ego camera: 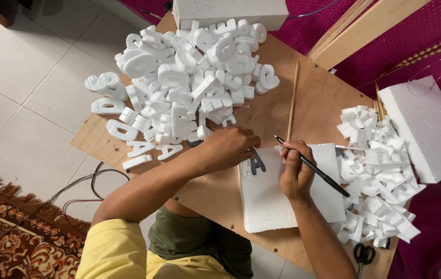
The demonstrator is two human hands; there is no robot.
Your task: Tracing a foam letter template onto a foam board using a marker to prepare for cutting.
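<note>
My left hand (pixel 228 147) presses a dark letter-shaped stencil (pixel 257 161) flat on a white foam sheet (pixel 269 199) that lies on a brown board (pixel 316 111). In my right hand (pixel 294 173) is a black pen (pixel 314 168), its tip at the sheet's top edge just right of the stencil. A faint traced outline shows left of the stencil on the foam.
A big heap of cut white foam letters (pixel 184 82) covers the board's far left. Foam offcuts (pixel 375 170) pile at the right, beside a thick foam block (pixel 427 124). A thin wooden stick (pixel 293 101) lies on the board; black scissors (pixel 365 254) sit near its front edge. A white box (pixel 228 10) stands at the back.
</note>
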